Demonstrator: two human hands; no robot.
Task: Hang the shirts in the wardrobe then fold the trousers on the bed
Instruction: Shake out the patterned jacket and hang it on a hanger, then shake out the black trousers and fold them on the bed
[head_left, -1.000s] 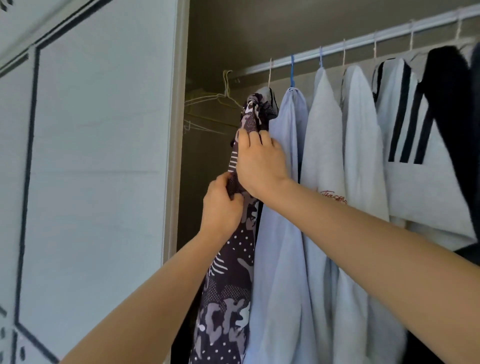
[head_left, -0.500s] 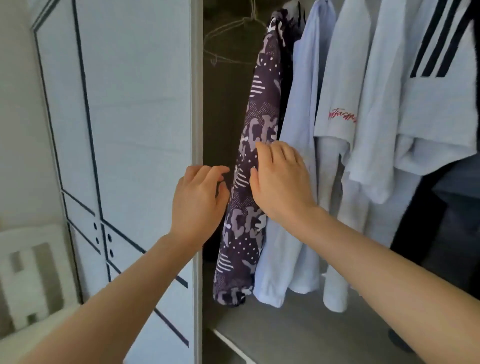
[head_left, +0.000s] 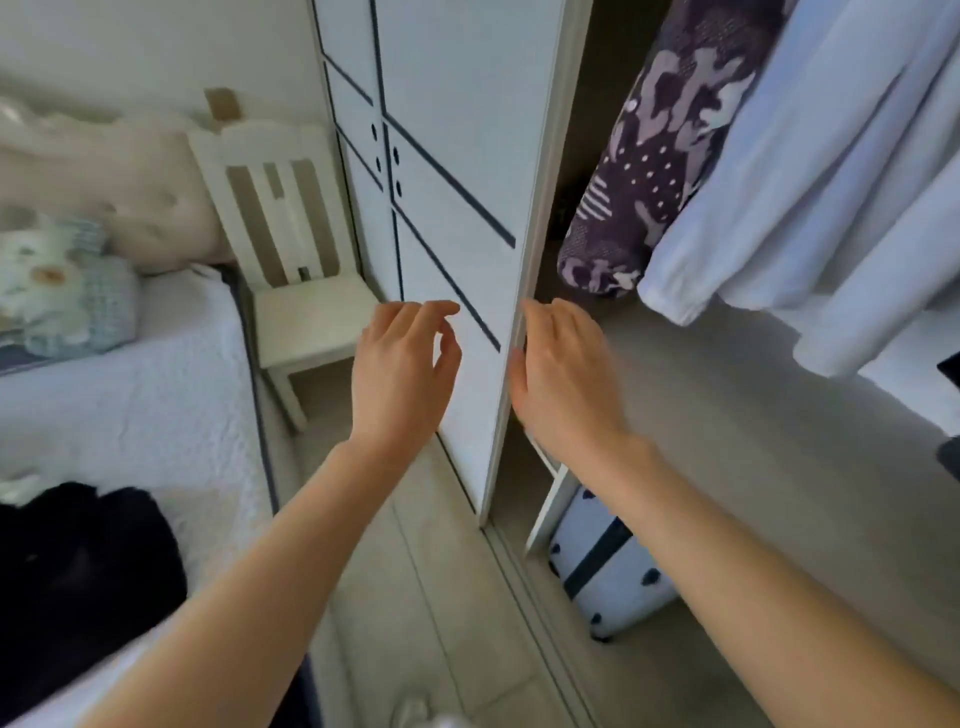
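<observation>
The purple patterned shirt (head_left: 654, 156) hangs in the open wardrobe, its hem at the upper right. Beside it hang pale blue and white shirts (head_left: 810, 171). A dark pile of trousers (head_left: 78, 566) lies on the white bed (head_left: 130, 405) at the lower left. My left hand (head_left: 402, 366) hovers in front of the white wardrobe door (head_left: 457, 156), fingers loosely spread, holding nothing. My right hand (head_left: 558, 369) is just right of the door's edge, fingers relaxed and empty. Both hands are well below the hanging shirts.
A white chair (head_left: 291, 249) stands between the bed and the wardrobe door. A pale suitcase with dark hearts (head_left: 608, 566) sits on the wardrobe floor under a shelf (head_left: 753, 441). Pillows (head_left: 62, 291) and a padded headboard lie at the bed's far end.
Both hands let go of the purple shirt and dropped away from it. My view swung down and left, bringing the bed, chair and floor into sight.
</observation>
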